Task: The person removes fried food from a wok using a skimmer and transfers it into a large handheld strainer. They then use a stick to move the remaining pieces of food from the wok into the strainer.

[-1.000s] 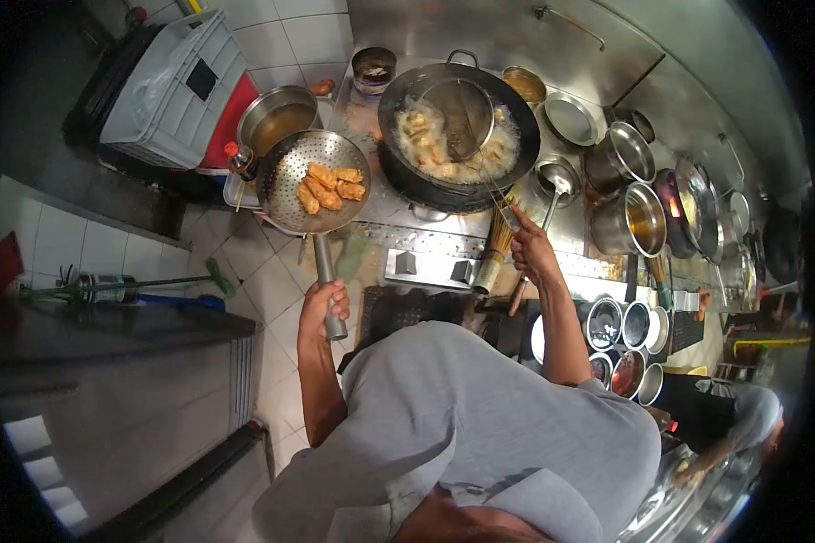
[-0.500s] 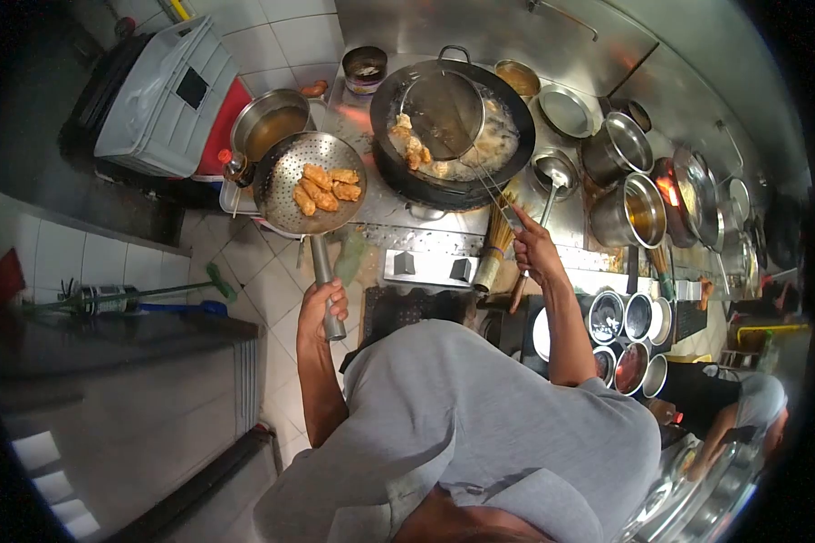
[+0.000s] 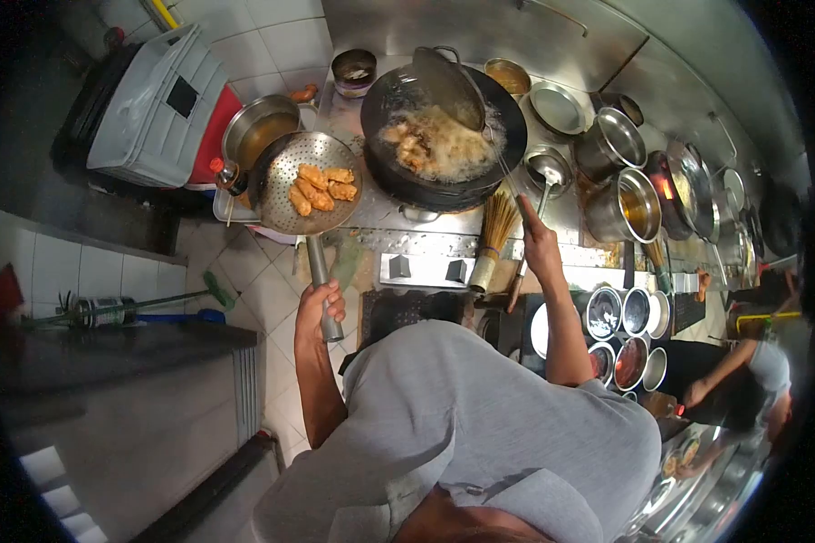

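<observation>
Left hand point(image 3: 321, 308) closed tight on strainer point(image 3: 279, 188), 5 fried pieces point(image 3: 313, 195) inside. Right hand point(image 3: 541, 242) gripping skimmer point(image 3: 451, 89) over wok point(image 3: 388, 98). Bottle point(image 3: 233, 179) label unreadable.

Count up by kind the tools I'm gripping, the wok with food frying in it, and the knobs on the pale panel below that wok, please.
Perforated strainer, in your left hand: 1
Mesh skimmer, in your right hand: 1
Wok: 1
Knobs: 2
Total: 5
</observation>
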`<state>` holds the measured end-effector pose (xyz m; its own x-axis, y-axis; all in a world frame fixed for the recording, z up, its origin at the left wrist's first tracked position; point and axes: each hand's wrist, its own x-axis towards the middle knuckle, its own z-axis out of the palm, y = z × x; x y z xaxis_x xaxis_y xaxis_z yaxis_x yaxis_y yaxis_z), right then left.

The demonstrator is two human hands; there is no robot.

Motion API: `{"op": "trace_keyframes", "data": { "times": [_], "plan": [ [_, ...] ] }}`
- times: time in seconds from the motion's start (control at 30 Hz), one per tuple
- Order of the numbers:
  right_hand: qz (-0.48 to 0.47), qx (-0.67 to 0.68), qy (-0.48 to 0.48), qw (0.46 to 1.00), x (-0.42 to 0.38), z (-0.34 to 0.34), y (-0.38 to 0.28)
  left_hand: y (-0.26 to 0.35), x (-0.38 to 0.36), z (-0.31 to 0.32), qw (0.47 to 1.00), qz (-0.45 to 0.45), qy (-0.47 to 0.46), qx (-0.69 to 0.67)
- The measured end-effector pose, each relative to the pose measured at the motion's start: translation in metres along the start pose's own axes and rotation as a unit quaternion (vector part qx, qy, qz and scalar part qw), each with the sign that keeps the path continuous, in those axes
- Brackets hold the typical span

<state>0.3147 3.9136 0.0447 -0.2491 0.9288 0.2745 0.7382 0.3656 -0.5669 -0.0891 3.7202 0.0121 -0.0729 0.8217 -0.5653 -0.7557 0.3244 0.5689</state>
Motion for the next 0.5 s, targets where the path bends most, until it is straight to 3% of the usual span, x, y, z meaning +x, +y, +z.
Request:
{"op": "trace_keyframes", "data": {
  "times": [0.03,0.1,0.17,0.23,0.27,0.33,0.37,0.4,0.43,0.47,0.5],
  "plan": [
    [0.003,-0.001,0.003,1.0,0.001,0.0,0.001,-0.001,0.0,0.0,1.0,-0.001,0.007,0.004],
    [0.031,-0.144,-0.046,0.988,0.007,-0.001,-0.007,0.002,-0.002,0.004,1.0,-0.003,0.002,0.003],
    [0.011,-0.18,-0.031,0.983,0.005,0.015,0.001,0.002,-0.001,0.003,1.0,-0.005,-0.003,0.004],
    [0.051,-0.192,-0.064,0.978,0.0,0.031,0.003,0.002,0.003,-0.006,1.0,-0.014,-0.027,-0.004],
    [-0.055,-0.217,0.047,0.973,-0.009,0.029,-0.014,0.002,0.001,-0.007,0.999,-0.016,-0.028,0.001],
    [-0.113,-0.232,0.078,0.963,-0.037,0.02,-0.066,0.006,-0.002,-0.009,0.999,-0.019,-0.022,0.014],
    [-0.096,-0.078,-0.047,0.991,-0.058,0.021,-0.071,0.009,-0.003,-0.01,0.999,-0.018,-0.024,0.022],
    [-0.206,-0.077,-0.022,0.975,-0.098,0.033,-0.067,0.011,-0.006,-0.012,0.999,-0.023,-0.022,0.032],
    [-0.147,0.008,-0.047,0.988,-0.126,0.052,-0.06,0.012,-0.007,-0.012,0.999,-0.028,-0.021,0.04],
    [-0.015,0.071,-0.148,0.986,-0.161,0.076,-0.039,0.013,-0.009,-0.013,0.998,-0.027,-0.025,0.046],
    [0.296,0.21,-0.252,0.897,-0.18,0.08,-0.036,0.015,-0.013,-0.014,0.999,-0.029,-0.023,0.035]
  ]
}}
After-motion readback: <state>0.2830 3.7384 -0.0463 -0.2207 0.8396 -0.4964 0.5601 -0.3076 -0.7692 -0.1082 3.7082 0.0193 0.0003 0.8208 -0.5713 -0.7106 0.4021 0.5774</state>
